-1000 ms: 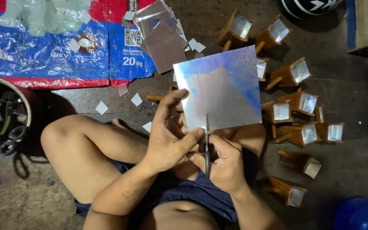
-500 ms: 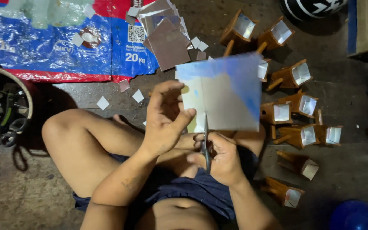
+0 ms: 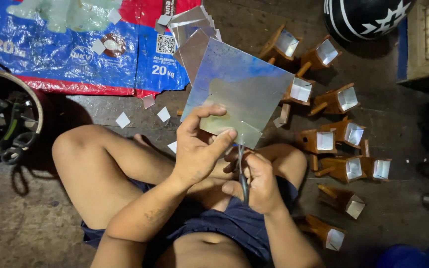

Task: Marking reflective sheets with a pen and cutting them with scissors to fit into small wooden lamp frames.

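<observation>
Rough concrete floor (image 3: 398,213) fills the head view, with a person sitting cross-legged on it and looking down at both hands. At the centre, the left hand (image 3: 199,149) is closed in a pinch on the near edge of a shiny, mirror-like sheet (image 3: 239,92), thumb on top and fingers beneath, tilting it up and away toward 12 o'clock, seemingly so that its lower edge meets the blades. Just at 4 o'clock from that hand, the right hand (image 3: 259,183) is wrapped around the handles of dark scissors (image 3: 243,173), whose blades point up at the sheet's bottom edge; whether they have bitten into it cannot be told. Beyond the sheet at 12 o'clock lies a stack of similar sheets (image 3: 189,30) on a blue and red plastic sack (image 3: 75,49), probably kept within reach as stock. Small cut squares (image 3: 123,119) are scattered on the floor at 9 o'clock. From 1 to 5 o'clock stand small brown wooden holders (image 3: 323,141), each showing a reflective square face, gathered together to the right. A black helmet (image 3: 363,17) sits at the top right.
</observation>
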